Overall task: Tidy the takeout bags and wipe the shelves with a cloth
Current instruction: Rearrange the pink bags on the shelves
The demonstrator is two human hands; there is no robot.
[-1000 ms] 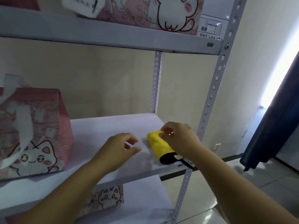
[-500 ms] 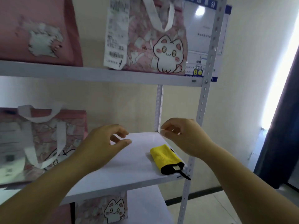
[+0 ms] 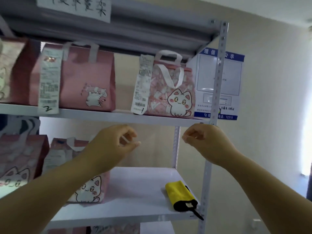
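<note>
Head view of a white metal shelf unit, with both forearms raised from the lower corners of the frame toward the underside of the upper shelf (image 3: 101, 116). The left hand (image 3: 116, 146) hangs in mid-air just below that shelf's front edge, knuckles up, its fingers loosely bent and the thumb stretched out beneath them with a gap between; it holds nothing. The right hand (image 3: 204, 141) is at the same height, close to the perforated front post (image 3: 217, 78), its fingers curled in toward the palm and the thumb tip near the forefinger, also empty. The two hands are apart and touch neither shelf nor bag. The yellow cloth (image 3: 179, 194), folded and with a black edge, lies on the middle shelf (image 3: 138, 200) at its front right corner, well below the right hand and touched by neither hand. On the upper shelf stand pink takeout bags: a cat-print bag (image 3: 172, 95) at the right, with white handles and a long receipt (image 3: 141, 85) hanging at its left side, a plainer pink bag (image 3: 87, 81) at the centre with a receipt (image 3: 49, 81) marked with a handwritten digit, and a third (image 3: 10, 73) cut by the left edge. On the middle shelf further pink bags stand at the left, one (image 3: 91, 190) partly hidden behind the left forearm. A blue-bordered notice (image 3: 233, 85) is fixed to the wall behind the post, and a handwritten paper label (image 3: 74, 7) hangs from the top shelf.
</note>
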